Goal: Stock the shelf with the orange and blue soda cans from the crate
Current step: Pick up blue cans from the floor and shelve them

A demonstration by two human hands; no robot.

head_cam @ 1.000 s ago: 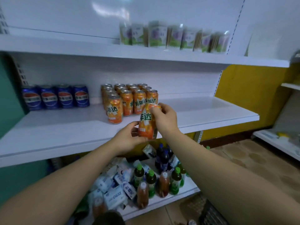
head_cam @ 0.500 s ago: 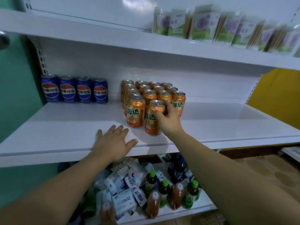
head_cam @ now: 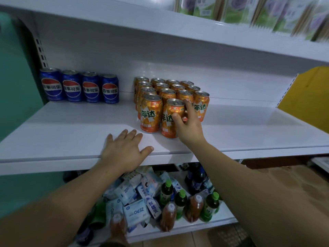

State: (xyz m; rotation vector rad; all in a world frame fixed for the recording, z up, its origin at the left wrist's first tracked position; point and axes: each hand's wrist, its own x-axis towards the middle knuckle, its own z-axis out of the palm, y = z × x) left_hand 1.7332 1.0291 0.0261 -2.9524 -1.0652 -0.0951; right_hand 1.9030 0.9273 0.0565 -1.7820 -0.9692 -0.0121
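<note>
An orange soda can (head_cam: 169, 120) stands upright on the white middle shelf (head_cam: 71, 132), at the front of a block of several orange cans (head_cam: 165, 88). My right hand (head_cam: 188, 125) wraps around its right side, thumb on the front, fingers behind. My left hand (head_cam: 124, 150) lies flat and open on the shelf's front edge, to the left of the cans, holding nothing. Several blue cola cans (head_cam: 80, 87) stand in a row at the back left of the same shelf. The crate is out of view.
A lower shelf (head_cam: 187, 227) holds green-capped bottles (head_cam: 179, 202), dark bottles and white packets (head_cam: 135, 213). The upper shelf (head_cam: 160, 24) carries blurred green and purple packages. A green wall is at the left, a yellow panel (head_cam: 306, 93) at the right.
A second ago both hands held the orange can in front of the shelf. The right hand has set it down beside the front can; the left hand let go and rests flat on the shelf.
</note>
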